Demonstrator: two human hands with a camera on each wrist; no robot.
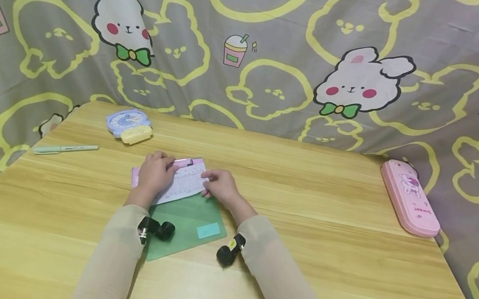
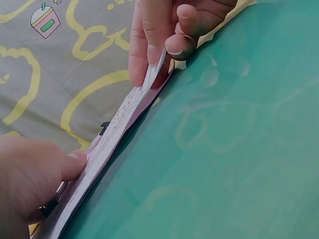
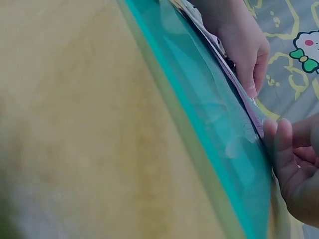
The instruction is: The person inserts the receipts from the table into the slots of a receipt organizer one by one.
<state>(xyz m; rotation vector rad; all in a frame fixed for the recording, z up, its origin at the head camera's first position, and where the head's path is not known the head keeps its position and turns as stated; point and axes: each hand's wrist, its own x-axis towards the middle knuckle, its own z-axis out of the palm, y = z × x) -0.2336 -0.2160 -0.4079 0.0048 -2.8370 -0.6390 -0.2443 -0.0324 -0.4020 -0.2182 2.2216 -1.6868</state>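
Observation:
A purple clip folder (image 1: 198, 161) with a metal clip (image 1: 182, 163) lies on the table, its green translucent cover (image 1: 185, 218) spread toward the person. On it is a white printed sheet (image 1: 182, 182) with a grid of small marks. My left hand (image 1: 155, 173) grips the folder's top left beside the clip; the thumb lies along the sheet's upper side in the left wrist view. At the sheet's right edge, my right hand (image 1: 220, 185) pinches the paper between thumb and fingers, the corner bent up slightly. A light blue label (image 1: 208, 231) shows on the green cover.
Toward the back left sit a blue clock-shaped item (image 1: 127, 120) and a small yellow item (image 1: 136, 134). A pale green pen (image 1: 66, 149) lies at the left. A pink pencil case (image 1: 410, 197) is at the right edge. Patterned curtain (image 1: 277, 33) surrounds the table.

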